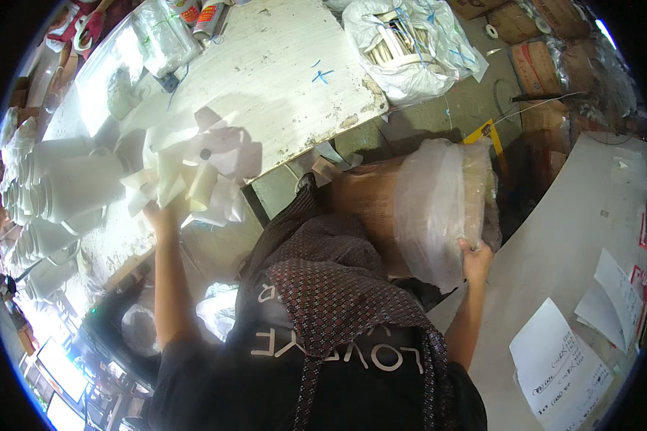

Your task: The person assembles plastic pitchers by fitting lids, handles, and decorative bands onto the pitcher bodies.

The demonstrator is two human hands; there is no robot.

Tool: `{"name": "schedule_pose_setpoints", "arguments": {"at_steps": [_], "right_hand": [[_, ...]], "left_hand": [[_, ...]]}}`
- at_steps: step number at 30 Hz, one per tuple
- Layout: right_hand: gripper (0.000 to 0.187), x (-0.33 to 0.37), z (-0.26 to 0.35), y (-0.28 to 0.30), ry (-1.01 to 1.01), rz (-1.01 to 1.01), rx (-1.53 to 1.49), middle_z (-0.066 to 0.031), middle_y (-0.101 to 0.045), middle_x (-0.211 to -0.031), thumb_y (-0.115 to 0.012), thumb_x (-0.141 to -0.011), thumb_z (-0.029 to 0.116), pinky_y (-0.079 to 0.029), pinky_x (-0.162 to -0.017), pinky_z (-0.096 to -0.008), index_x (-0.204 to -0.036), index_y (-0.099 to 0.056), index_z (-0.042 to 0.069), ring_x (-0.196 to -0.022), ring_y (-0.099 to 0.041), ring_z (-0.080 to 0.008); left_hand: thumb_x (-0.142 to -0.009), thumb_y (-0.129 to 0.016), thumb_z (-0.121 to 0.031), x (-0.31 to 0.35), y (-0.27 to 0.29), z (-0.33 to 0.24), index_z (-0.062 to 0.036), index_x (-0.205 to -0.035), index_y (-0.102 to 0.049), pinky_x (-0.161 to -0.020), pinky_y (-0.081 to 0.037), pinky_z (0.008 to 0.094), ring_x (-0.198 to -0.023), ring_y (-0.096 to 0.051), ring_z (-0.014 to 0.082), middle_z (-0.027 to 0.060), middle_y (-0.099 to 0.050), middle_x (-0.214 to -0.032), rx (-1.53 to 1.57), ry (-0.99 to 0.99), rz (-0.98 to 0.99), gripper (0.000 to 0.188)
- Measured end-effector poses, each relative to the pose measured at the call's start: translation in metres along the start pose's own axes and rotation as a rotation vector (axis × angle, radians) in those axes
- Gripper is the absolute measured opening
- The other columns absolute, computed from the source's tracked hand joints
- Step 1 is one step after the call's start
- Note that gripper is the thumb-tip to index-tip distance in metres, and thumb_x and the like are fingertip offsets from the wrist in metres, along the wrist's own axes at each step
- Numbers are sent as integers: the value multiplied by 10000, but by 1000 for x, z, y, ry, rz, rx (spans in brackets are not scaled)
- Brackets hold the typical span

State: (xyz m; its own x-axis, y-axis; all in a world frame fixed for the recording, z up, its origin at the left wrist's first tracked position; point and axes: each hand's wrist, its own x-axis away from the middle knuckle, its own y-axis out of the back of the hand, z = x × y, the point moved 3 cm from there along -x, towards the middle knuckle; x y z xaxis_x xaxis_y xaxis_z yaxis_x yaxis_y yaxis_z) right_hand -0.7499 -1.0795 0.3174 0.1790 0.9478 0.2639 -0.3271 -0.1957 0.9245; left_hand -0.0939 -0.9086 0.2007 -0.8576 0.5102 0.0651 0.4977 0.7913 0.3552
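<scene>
My left hand is closed at the lower edge of a bunch of crumpled cream and white sheets, over the near edge of the white table. Strong light washes these sheets out, so whether they are paper or plastic is unclear. On my right, a brown cardboard box stands beside my apron, with a clear plastic liner folded over its outside. My right hand grips the liner at the box's near right rim, thumb on top. What lies inside the box is hidden.
Stacked white plastic buckets stand left on the worn white table. A white sack of pale strips sits at the far right. Written sheets lie on the grey surface at right. Another person's hand shows far left.
</scene>
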Motion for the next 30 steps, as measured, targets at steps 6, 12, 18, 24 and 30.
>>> {"name": "schedule_pose_setpoints", "arguments": {"at_steps": [6,12,18,24,30], "right_hand": [[335,-18,7,47,-14,-191,-62,-219,-665,-809,-716,-772,233,-471,-681,-364,-936,-651,-52,-719,-646,-313],[298,1,-19,36,-64,-417,-292,-116,-681,-787,-691,-822,206,-468,-695,-304,-915,-660,-75,-714,-598,-152],[309,-51,-44,29,-93,-396,-114,-182,-621,-692,-698,-808,226,-456,-631,-337,-859,-644,-74,-658,-571,-200],[275,-101,-85,35,-239,-321,-217,-239,-615,-728,-698,-795,220,-460,-645,-402,-882,-661,-38,-716,-610,-394],[271,-233,-123,81,57,-308,-118,-228,-614,-717,-671,-802,237,-459,-628,-405,-823,-652,-32,-677,-587,-407]], "left_hand": [[-769,-655,-24,-36,-50,-10,50,-1134,-553,-813,-471,304,-926,-586,178,109,-610,-1070,-24,21,120,386],[-802,-632,-48,-47,-105,-43,55,-1156,-537,-821,-470,304,-942,-586,185,109,-606,-1084,17,53,229,381],[-841,-632,-116,-44,-142,-77,23,-1279,-414,-882,-457,318,-1054,-544,197,120,-541,-1198,42,-77,286,509],[-834,-650,-206,-38,-243,-124,70,-1157,-512,-778,-466,303,-922,-568,174,113,-593,-1074,87,-73,248,447],[-813,-679,-173,-27,-396,-182,61,-1186,-494,-796,-474,308,-962,-564,182,127,-578,-1107,70,-225,265,478]]}}
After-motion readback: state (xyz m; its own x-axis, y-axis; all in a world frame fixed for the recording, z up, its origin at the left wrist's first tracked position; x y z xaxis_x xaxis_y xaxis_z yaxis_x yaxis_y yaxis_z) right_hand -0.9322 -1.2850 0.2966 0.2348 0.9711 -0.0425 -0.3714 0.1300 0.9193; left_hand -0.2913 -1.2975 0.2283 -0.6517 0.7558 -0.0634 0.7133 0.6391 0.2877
